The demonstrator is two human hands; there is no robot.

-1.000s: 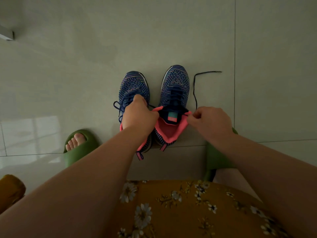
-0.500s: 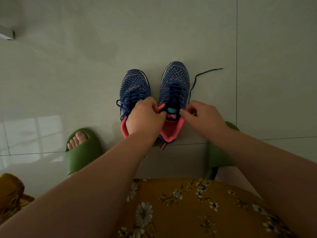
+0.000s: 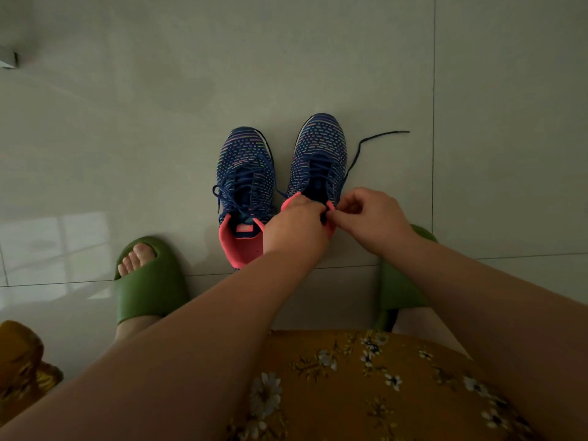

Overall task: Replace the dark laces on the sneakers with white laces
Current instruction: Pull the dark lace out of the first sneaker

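Blue knit sneakers, pink-lined, stand side by side on pale floor tiles (image 3: 159, 122) at frame centre, toes pointing up-frame. Left sneaker (image 3: 245, 192): dark lace tied, collar open. Right sneaker (image 3: 319, 157): both hands meet at its collar. Left hand (image 3: 294, 229) curls over the pink collar edge, gripping it. Right hand (image 3: 370, 218) pinches the dark lace (image 3: 358, 152) with fingertips; the loose end trails off to the right across the tile. Green slides on both feet: one (image 3: 149, 281) lower left, one (image 3: 401, 281) under the right forearm. Mustard floral fabric (image 3: 366, 386) fills the bottom of the frame.
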